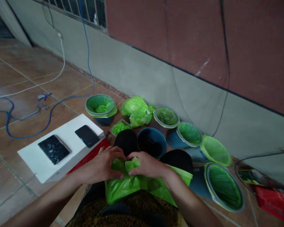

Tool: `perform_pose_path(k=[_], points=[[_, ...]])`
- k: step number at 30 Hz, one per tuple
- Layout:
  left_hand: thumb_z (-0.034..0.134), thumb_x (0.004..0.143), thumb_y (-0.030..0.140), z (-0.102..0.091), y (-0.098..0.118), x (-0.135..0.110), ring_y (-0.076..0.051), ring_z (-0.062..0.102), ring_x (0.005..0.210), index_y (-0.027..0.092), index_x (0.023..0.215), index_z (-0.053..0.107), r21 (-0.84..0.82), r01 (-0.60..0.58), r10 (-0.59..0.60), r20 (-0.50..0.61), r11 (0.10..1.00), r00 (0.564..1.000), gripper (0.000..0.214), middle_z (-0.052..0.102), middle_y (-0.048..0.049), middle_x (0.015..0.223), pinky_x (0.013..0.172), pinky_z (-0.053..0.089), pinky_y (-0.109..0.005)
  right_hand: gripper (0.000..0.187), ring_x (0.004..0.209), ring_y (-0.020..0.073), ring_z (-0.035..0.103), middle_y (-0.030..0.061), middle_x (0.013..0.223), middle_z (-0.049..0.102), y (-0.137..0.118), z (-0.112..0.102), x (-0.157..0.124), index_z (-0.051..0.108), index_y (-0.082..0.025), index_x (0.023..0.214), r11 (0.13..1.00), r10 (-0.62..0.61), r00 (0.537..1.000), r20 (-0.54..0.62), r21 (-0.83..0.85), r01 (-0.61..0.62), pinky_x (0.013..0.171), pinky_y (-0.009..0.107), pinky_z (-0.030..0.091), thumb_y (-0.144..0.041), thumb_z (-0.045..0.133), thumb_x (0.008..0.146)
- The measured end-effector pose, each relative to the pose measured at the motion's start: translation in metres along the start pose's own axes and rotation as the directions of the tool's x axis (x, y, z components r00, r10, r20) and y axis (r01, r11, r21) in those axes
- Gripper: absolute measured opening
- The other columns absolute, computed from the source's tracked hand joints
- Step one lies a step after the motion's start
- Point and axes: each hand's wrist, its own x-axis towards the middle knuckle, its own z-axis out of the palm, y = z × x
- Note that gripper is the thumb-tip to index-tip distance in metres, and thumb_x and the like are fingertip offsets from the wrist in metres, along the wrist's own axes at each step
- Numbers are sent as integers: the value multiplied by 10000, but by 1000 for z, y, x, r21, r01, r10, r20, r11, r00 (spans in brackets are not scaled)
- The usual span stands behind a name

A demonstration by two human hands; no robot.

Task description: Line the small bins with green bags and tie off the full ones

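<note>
A green plastic bag (125, 189) lies across my lap, bunched up at its upper edge. My left hand (106, 164) pinches that edge on one side, with the thumb below and the fingers curled over. Close beside it, my right hand (144, 164) grips the same gathered edge, its thumb pointing left. Just beyond my hands, between my knees, stands a blue bin (152, 142) with no bag over its rim and a dark inside.
Several bins lined with green bags, such as one bin (224, 186), curve along the wall. A stuffed green bag (137, 110) and a small tray (120, 126) sit ahead. Left, a white box (73, 138) carries two phone-like devices. A blue cable (53, 116) loops across the floor.
</note>
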Motion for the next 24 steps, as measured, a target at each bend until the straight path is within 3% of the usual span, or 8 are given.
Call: perform_pose_path(k=[5, 9, 12, 20, 24], points=[[774, 687, 439, 12, 4, 4, -273, 512, 1131, 274, 863, 739, 185, 56, -49, -38, 981, 998, 244, 607, -21, 1192, 1031, 327, -477, 330, 789, 169, 628, 8, 844, 714, -11, -2, -5, 734, -183, 1014, 987, 39, 998, -47, -152, -46, 689, 250, 409, -319, 771, 716], [744, 732, 370, 19, 5, 6, -264, 481, 1167, 259, 732, 745, 175, 59, -54, -34, 983, 998, 111, 616, -10, 1191, 1037, 324, -470, 199, 711, 131, 583, -22, 727, 661, -10, 0, -4, 743, -179, 887, 986, 51, 997, -50, -156, -58, 638, 229, 369, -298, 749, 728], [724, 754, 332, 17, 5, 5, -252, 476, 1182, 257, 737, 751, 133, 66, -64, -18, 989, 998, 81, 618, -8, 1204, 1056, 333, -460, 146, 674, 113, 546, -36, 674, 616, -4, 3, -2, 727, -168, 824, 990, 68, 996, -65, -119, -76, 614, 223, 347, -284, 736, 736], [677, 803, 328, 9, -3, 0, -235, 505, 1198, 230, 765, 743, 26, 14, -15, 20, 1000, 1000, 124, 605, -19, 1264, 1057, 402, -384, 150, 614, 92, 456, -67, 624, 512, 12, 7, -6, 656, -159, 806, 995, 74, 996, -57, 71, -70, 568, 220, 314, -296, 705, 768], [671, 809, 347, 8, -3, 2, -244, 507, 1215, 223, 775, 732, 37, 14, -14, 23, 999, 1000, 142, 600, -30, 1277, 1044, 421, -368, 267, 712, 114, 527, -36, 768, 600, 9, 1, -7, 656, -169, 942, 991, 45, 999, 0, 123, -45, 647, 226, 383, -378, 717, 788]])
